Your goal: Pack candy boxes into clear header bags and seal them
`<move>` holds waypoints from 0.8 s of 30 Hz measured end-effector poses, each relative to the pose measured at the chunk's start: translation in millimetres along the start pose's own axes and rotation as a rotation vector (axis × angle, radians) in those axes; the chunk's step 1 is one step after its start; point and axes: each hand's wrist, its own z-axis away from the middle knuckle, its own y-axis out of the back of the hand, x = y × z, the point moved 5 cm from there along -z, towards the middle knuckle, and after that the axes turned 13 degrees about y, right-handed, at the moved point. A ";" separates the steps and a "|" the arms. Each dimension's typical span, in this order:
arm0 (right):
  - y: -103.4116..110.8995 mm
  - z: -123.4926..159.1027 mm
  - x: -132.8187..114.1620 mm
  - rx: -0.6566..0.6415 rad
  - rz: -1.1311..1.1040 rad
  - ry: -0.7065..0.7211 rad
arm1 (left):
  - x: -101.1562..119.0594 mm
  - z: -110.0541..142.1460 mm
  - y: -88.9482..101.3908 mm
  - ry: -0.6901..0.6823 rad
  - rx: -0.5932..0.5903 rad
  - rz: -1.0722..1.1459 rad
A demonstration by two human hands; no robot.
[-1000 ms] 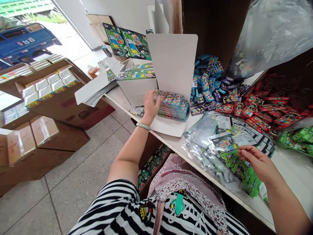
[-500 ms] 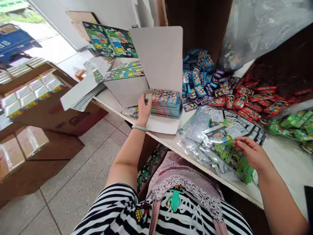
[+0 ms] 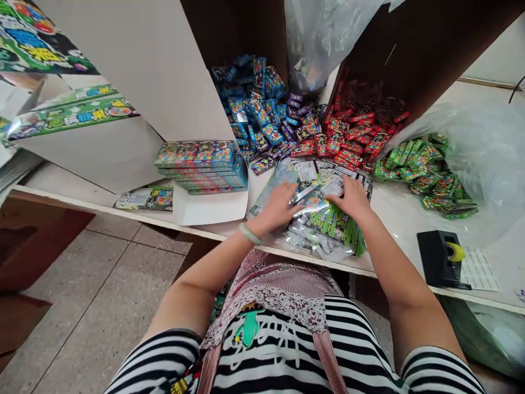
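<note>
My left hand (image 3: 278, 208) lies with its fingers spread on a pile of printed plastic bags (image 3: 315, 235) at the table's front edge. On the other side of that pile, my right hand (image 3: 351, 198) rests with thumb and fingers apart. Both seem to touch the bags, which are black and green with clear parts; neither grips anything I can see. Left of the hands, a stack of small printed candy boxes (image 3: 197, 156) stands in an open white carton (image 3: 217, 210) with its lid raised.
Behind the bags are heaps of blue packets (image 3: 258, 109), red packets (image 3: 348, 137) and, farther right, green packets (image 3: 426, 169) in clear plastic. A tape dispenser (image 3: 438, 257) stands at the right front. Another open printed box (image 3: 82, 117) is at the left.
My left hand has left the stack of candy boxes and moved right onto the bags. My right hand has let go of the green strip and lies flatter. The view has turned right.
</note>
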 end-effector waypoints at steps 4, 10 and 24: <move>-4.0 -4.5 -4.7 -0.116 0.135 -0.085 | 28.2 -24.6 -49.7 0.114 -0.196 -0.111; -1.5 1.7 3.4 -0.054 0.125 -0.072 | 40.7 -19.2 -50.0 0.135 -0.317 -0.154; 6.1 13.4 1.6 -0.097 0.184 -0.173 | 44.4 -1.2 -58.4 0.168 -0.317 -0.155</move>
